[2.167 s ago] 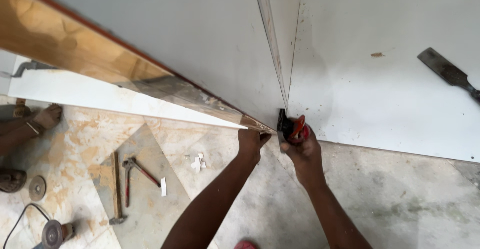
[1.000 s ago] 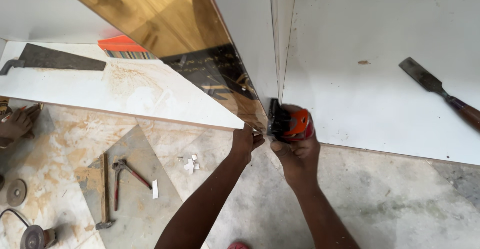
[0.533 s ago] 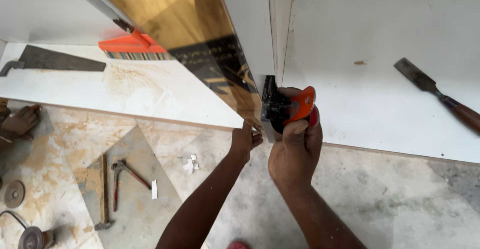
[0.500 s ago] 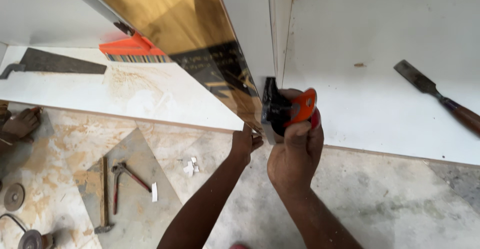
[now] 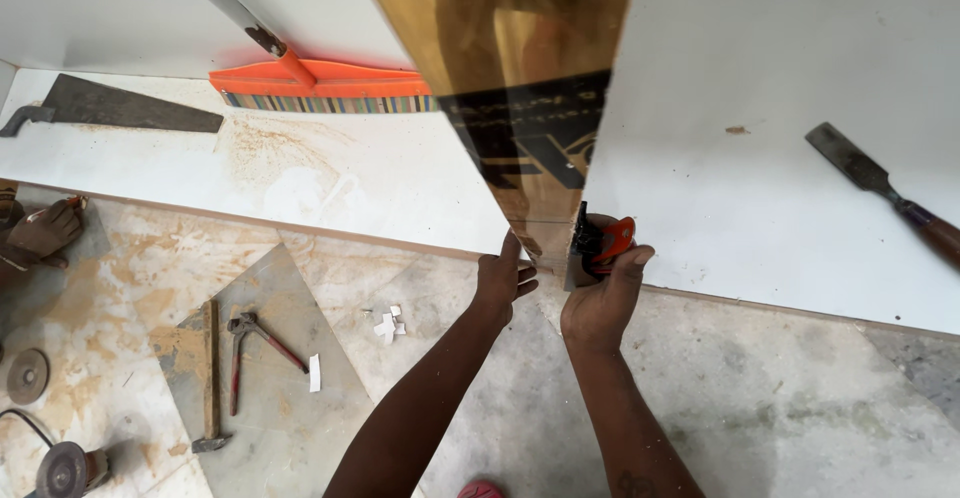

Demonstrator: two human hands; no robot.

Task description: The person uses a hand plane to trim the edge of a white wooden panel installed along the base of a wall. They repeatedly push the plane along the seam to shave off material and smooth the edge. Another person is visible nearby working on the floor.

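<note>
Cut off at the top edge, above both hands: gold panel point(image 5: 510, 68). Half hidden inside the right hand point(image 5: 600, 303): red-and-black tool point(image 5: 603, 243). Far right, chisel point(image 5: 880, 193) handle leaving frame.

Glossy gold panel point(image 5: 510, 78) with a black band, stood upright at top centre of the frame, narrowing to its lower corner. Small orange-and-black trimmer point(image 5: 600, 243) pressed against that lower edge, centre frame.
</note>
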